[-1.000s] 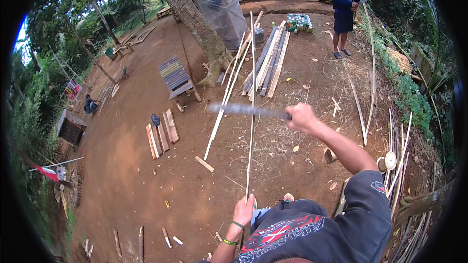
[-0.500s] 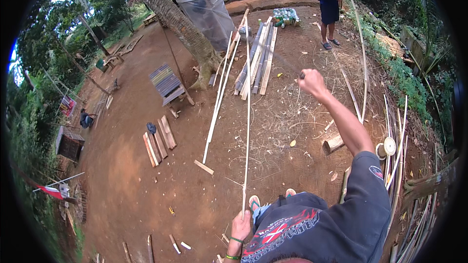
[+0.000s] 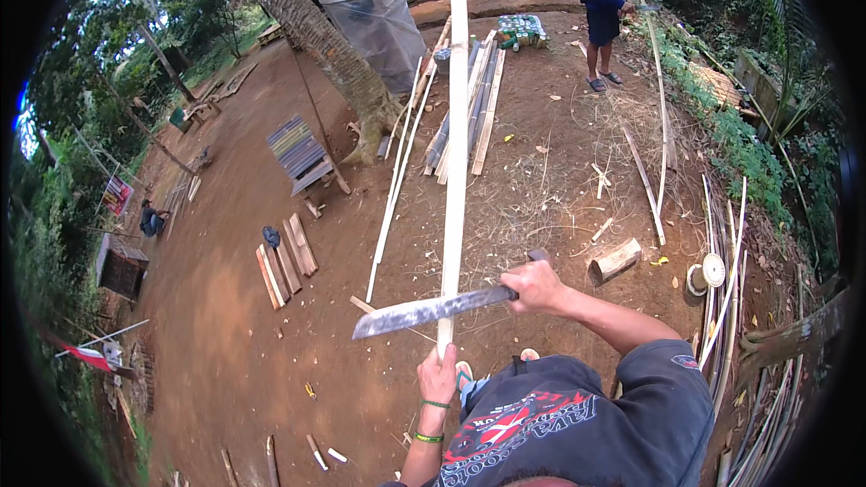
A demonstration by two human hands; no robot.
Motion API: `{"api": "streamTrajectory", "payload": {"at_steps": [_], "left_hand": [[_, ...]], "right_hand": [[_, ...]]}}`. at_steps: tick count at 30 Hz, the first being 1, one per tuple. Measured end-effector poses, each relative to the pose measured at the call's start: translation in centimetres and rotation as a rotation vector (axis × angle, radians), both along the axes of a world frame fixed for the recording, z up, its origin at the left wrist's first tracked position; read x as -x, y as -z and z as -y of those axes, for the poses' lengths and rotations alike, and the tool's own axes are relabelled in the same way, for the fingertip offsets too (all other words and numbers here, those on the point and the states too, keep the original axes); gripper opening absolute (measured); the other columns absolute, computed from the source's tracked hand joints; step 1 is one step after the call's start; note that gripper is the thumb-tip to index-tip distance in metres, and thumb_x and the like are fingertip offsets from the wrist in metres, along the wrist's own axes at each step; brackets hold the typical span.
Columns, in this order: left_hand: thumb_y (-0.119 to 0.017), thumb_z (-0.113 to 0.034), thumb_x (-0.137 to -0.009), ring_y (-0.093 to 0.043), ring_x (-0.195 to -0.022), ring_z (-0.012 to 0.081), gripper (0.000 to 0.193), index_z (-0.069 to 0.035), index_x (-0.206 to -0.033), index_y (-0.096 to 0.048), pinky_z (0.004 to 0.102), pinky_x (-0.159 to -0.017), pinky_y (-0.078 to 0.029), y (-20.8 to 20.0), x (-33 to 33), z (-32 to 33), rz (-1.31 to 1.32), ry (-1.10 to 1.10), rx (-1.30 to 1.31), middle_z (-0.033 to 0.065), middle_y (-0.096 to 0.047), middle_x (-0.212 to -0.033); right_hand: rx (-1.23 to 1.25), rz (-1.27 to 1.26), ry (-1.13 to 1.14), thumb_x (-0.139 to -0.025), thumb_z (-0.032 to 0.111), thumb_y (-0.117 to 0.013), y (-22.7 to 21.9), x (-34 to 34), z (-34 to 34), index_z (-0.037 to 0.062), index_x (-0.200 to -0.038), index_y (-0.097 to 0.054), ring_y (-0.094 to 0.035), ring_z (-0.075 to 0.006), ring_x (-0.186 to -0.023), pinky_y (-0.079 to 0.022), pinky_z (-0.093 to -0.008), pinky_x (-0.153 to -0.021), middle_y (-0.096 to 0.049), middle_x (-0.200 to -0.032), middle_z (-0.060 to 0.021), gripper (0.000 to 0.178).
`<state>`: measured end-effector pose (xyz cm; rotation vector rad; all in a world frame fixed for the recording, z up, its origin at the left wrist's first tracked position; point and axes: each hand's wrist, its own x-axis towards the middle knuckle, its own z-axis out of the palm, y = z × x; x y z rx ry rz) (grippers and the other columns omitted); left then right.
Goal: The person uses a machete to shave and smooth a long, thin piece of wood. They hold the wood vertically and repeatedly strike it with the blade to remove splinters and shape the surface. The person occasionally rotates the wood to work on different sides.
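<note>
My left hand (image 3: pixel 438 377) is closed around the lower end of a long, pale split bamboo strip (image 3: pixel 458 108). The strip points away from me, with its broad side showing. In my right hand (image 3: pixel 534 287) is the dark handle of a machete (image 3: pixel 433 312). Its broad, worn blade lies across the strip just above my left hand, tip toward the left. Whether the edge touches the strip I cannot tell.
Beyond are a pile of bamboo slats (image 3: pixel 488 117) and long thin strips (image 3: pixel 397 189). A cut log (image 3: pixel 615 261), a spool (image 3: pixel 713 271) and bamboo poles (image 3: pixel 732 298) lie on the right. A person (image 3: pixel 603 13) stands at the far right; another (image 3: pixel 152 218) crouches far left.
My right hand has come down and nearer, bringing the machete from out ahead to across the strip. The strip has turned from its narrow edge to its broad side.
</note>
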<state>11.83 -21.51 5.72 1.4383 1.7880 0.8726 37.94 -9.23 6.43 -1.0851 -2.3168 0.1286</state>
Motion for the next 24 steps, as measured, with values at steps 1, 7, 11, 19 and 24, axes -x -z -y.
{"api": "streamTrajectory", "payload": {"at_steps": [1,7,11,19,24], "left_hand": [[-0.059,-0.038,-0.096,-0.059,-0.057,0.025,0.041,0.001,-0.085,-0.063,0.0398,-0.053,-0.044,-0.1,-0.1,-0.3,-0.017,0.009,-0.02,0.0153,-0.057,-0.059],[-0.062,-0.034,-0.093,-0.067,-0.057,0.0312,0.039,0.003,-0.082,-0.065,0.0394,-0.052,-0.047,-0.3,0.2,2.0,0.0,0.012,-0.1,0.0199,-0.063,-0.061],[-0.061,-0.03,-0.095,-0.067,-0.056,0.0214,0.037,0.003,-0.078,-0.065,0.0359,-0.051,-0.048,-2.4,-0.4,2.9,0.132,0.036,-0.06,0.0131,-0.064,-0.058],[-0.057,-0.038,-0.098,-0.039,-0.058,0.0085,0.045,0.0,-0.073,-0.053,0.0352,-0.048,-0.034,-0.4,0.9,4.4,0.117,0.043,-0.056,0.0024,-0.04,-0.054],[-0.062,-0.04,-0.093,-0.055,-0.055,0.0126,0.043,0.002,-0.081,-0.064,0.0375,-0.052,-0.044,2.9,4.8,8.8,0.07,-0.017,0.033,0.013,-0.054,-0.054]], "right_hand": [[-0.101,0.002,-0.031,-0.068,0.017,-0.066,-0.3,0.1,-0.1,0.0103,-0.069,-0.053,-0.062,-0.0246,-0.049,-0.049,-0.0411,-0.046,-0.058,-0.056,-0.0073,0.014],[-0.197,-0.055,0.364,-0.082,0.013,-0.061,-4.8,-7.5,-7.2,0.0109,-0.064,-0.049,-0.045,-0.0089,-0.037,-0.035,-0.0306,-0.033,-0.048,-0.048,0.0017,0.021],[0.0,-0.19,0.561,-0.084,0.013,-0.06,-7.1,-9.8,-7.7,0.0116,-0.065,-0.049,-0.044,-0.0075,-0.038,-0.034,-0.0295,-0.032,-0.048,-0.049,0.0014,0.023],[-0.391,0.149,-0.08,-0.074,0.021,-0.063,-3.4,-4.0,-4.7,0.015,-0.062,-0.05,-0.056,-0.0152,-0.043,-0.051,-0.0338,-0.052,-0.055,-0.053,0.0006,0.019],[0.085,-0.17,0.823,-0.083,0.015,-0.064,-9.6,-14.5,-14.9,0.0101,-0.07,-0.058,-0.056,-0.0118,-0.046,-0.043,-0.0291,-0.041,-0.059,-0.058,-0.0017,0.016]]}}
